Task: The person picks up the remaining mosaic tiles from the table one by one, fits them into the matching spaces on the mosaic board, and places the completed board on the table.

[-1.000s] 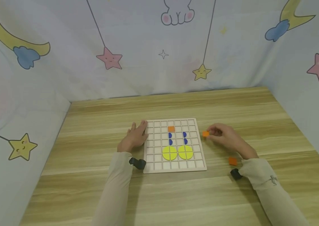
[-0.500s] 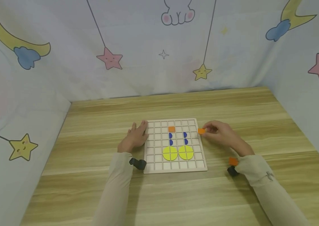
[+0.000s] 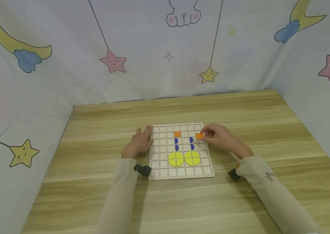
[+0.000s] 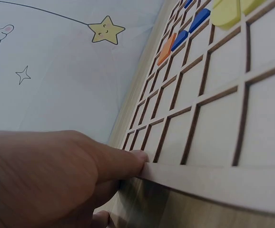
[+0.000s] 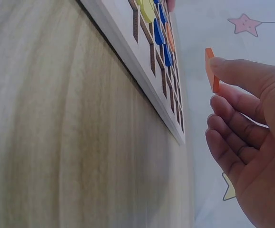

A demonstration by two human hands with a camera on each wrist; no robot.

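Note:
A wooden grid board (image 3: 155, 155) lies on the table. My left hand (image 3: 138, 142) rests at its left edge with fingers spread; in the left wrist view a fingertip or thumb tip touches the rim. My right hand (image 3: 222, 138) pinches an orange square tile (image 3: 199, 136) between thumb and index finger. That tile hovers over the right part of the grid, and the right wrist view shows it tilted on edge. Set in the cells are another orange square (image 3: 177, 134), several blue half-round pieces (image 3: 191, 140) and yellow quarter pieces forming two circles (image 3: 175, 159).
A further orange piece (image 3: 237, 166) on the table is mostly covered by the right sleeve (image 3: 258, 172). Black wrist cameras sit on both wrists. Behind the wood-grain table (image 3: 118, 117) hangs a printed cloth wall (image 3: 141, 78).
My right hand has moved left with the orange tile, from beside the board to above its right columns. The right sleeve now covers most of the loose orange piece. My left hand stays put.

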